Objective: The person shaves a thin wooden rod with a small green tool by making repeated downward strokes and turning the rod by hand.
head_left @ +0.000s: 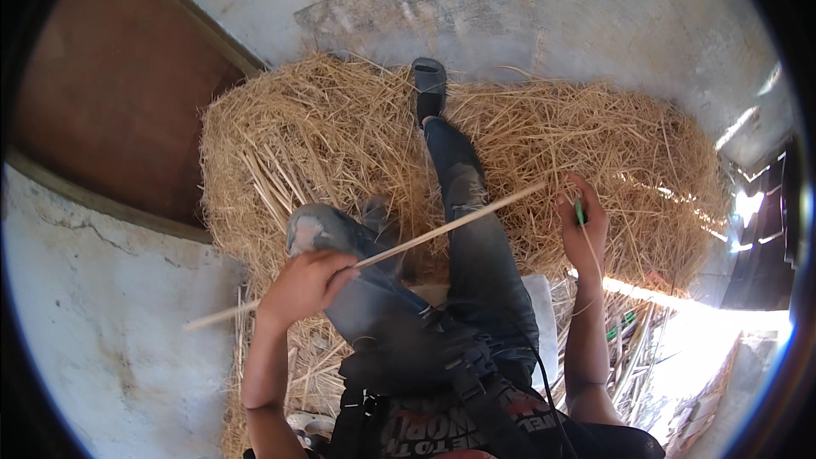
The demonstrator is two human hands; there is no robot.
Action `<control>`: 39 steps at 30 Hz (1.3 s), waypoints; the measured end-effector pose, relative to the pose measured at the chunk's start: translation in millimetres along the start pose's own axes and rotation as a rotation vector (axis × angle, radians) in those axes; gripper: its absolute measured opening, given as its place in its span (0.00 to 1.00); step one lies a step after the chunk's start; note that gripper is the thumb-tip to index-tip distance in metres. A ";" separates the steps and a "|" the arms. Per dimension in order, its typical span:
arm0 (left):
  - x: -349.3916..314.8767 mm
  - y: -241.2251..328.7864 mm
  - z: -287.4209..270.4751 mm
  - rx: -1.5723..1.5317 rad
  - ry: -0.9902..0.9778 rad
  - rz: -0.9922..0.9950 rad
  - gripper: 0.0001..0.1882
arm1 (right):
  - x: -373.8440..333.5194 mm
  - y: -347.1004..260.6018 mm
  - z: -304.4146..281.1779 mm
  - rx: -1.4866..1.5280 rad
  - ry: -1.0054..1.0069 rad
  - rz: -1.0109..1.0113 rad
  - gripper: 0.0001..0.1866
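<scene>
A long, pale bamboo strip (442,231) slants across my lap, its near left end low and its far right end raised. My left hand (308,286) is closed round it above my bent left knee. Past my right thigh, my right hand (586,223) is curled round a small tool with a green handle (580,211); its working end cannot be made out. The strip's far end comes close to the fingers of that hand, and whether they touch is unclear. A thin, pale sliver (592,248) hangs from the right hand along the wrist.
Heaped straw (314,119) lies under and around my outstretched right leg. A pale, stained wall (595,17) curves behind it, with a brown panel (110,93) at the far left. Several sticks (633,348) lie at the lower right beside bright sunlight.
</scene>
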State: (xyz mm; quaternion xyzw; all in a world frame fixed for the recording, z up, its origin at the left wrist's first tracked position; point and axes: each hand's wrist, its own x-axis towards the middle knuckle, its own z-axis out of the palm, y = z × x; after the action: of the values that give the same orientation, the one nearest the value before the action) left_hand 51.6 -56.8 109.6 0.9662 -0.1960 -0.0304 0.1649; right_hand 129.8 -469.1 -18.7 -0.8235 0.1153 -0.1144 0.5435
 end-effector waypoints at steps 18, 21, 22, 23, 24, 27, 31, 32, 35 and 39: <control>-11.3 -52.4 88.8 -0.859 0.150 -0.399 0.16 | -68.6 112.6 104.8 0.425 -0.218 0.421 0.09; 0.3 -55.9 128.8 -0.945 0.169 -0.459 0.14 | -61.2 106.5 102.6 0.257 -0.308 0.305 0.12; 2.0 -58.0 141.5 -0.951 0.157 -0.470 0.13 | -58.8 100.1 111.4 0.154 -0.327 0.201 0.13; 2.2 -61.2 159.9 -0.959 0.145 -0.481 0.12 | -57.4 93.6 120.0 0.053 -0.349 0.093 0.15; 2.6 -64.1 175.6 -0.963 0.132 -0.486 0.11 | -56.6 82.5 127.7 -0.049 -0.403 0.048 0.16; 5.2 -67.7 211.7 -0.945 0.181 -0.534 0.10 | -56.6 48.3 156.6 -0.265 -0.533 -0.052 0.19; 12.6 -71.6 215.7 -1.039 0.238 -0.608 0.09 | -56.6 57.5 215.8 -0.442 -0.684 -0.151 0.18; 12.6 -73.2 218.8 -1.020 0.246 -0.611 0.09 | -59.1 63.8 227.9 -0.498 -0.722 -0.202 0.18; 5.6 -76.7 223.2 -0.963 0.278 -0.640 0.09 | -74.8 45.1 248.4 -0.573 -0.814 -0.142 0.15; 2.9 -77.7 223.9 -0.962 0.294 -0.639 0.08 | -86.5 43.3 256.9 -0.621 -0.698 -0.211 0.12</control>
State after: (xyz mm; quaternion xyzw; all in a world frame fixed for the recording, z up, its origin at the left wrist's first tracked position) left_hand 55.3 -59.0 -127.4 0.7882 0.1650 -0.0295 0.5922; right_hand 125.6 -235.2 -162.5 -0.9433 -0.1298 0.1543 0.2636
